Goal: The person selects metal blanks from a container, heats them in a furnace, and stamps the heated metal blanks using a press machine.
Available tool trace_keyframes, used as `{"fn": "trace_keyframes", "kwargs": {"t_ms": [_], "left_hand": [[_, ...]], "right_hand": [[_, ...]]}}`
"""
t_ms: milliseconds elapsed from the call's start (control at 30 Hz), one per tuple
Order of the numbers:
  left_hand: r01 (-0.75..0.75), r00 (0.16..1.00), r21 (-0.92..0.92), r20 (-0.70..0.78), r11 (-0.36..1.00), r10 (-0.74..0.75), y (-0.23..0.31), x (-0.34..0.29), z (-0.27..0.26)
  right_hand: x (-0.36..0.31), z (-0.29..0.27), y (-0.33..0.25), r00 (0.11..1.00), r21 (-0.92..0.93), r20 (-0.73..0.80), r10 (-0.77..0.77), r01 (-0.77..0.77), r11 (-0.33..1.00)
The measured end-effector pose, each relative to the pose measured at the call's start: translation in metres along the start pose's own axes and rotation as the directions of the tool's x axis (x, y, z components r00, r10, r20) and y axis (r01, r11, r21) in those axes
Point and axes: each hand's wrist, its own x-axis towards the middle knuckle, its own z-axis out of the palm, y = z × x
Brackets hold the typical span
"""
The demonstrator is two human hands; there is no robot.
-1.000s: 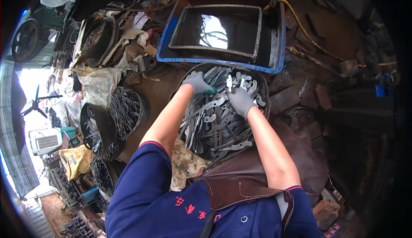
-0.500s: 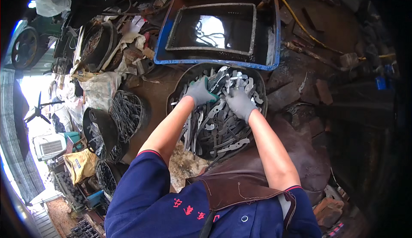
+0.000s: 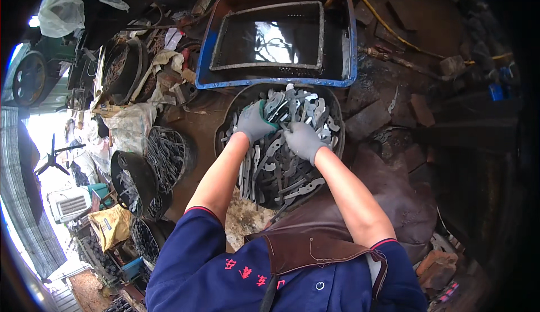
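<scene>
A round dark tub (image 3: 221, 143) is heaped with flat grey metal pieces (image 3: 281, 163), long and curved with notched edges. My left hand (image 3: 254, 123), in a grey glove with green at the palm, is over the left part of the heap. Its fingers and thumb are wrapped round a bundle of the metal pieces (image 3: 277, 108). Close beside it on the right, my right hand (image 3: 304, 141), also gloved in grey, is closed at the lower end of that bundle. A thin piece seems to be at its fingertips, which are partly hidden.
Beyond the tub stands a blue-rimmed water basin (image 3: 275, 81) with a rectangular frame (image 3: 322, 36) in it. A yellow hose (image 3: 388, 25) runs off to the right. Tubs of metal strips (image 3: 167, 153) stand at left. Bricks (image 3: 422, 109) lie at right; a brown leather apron (image 3: 315, 253) covers my lap.
Both hands have come slightly closer together over the heap. The right hand has shifted a little left and down, against the bundle in my left hand. The whole view has shifted slightly.
</scene>
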Motion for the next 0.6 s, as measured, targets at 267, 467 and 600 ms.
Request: {"fn": "trace_keyframes", "kwargs": {"t_ms": [267,467,600], "left_hand": [[-0.015,1.000,0.006,0.007,1.000,0.015,0.014,-0.003,-0.011],[-0.032,0.994,-0.169,-0.111,0.985,0.013,0.003,-0.014,-0.013],[-0.111,0.977,-0.073,-0.190,0.991,0.095,-0.002,-0.017,-0.009]], "right_hand": [[-0.030,-0.044,-0.013,0.992,-0.369,-0.080,0.097,-0.120,0.922],[-0.042,-0.055,0.007,0.982,-0.322,-0.102,0.159,-0.184,0.929],[-0.039,-0.048,0.020,0.984,-0.288,-0.106,0.146,-0.171,0.942]]}}
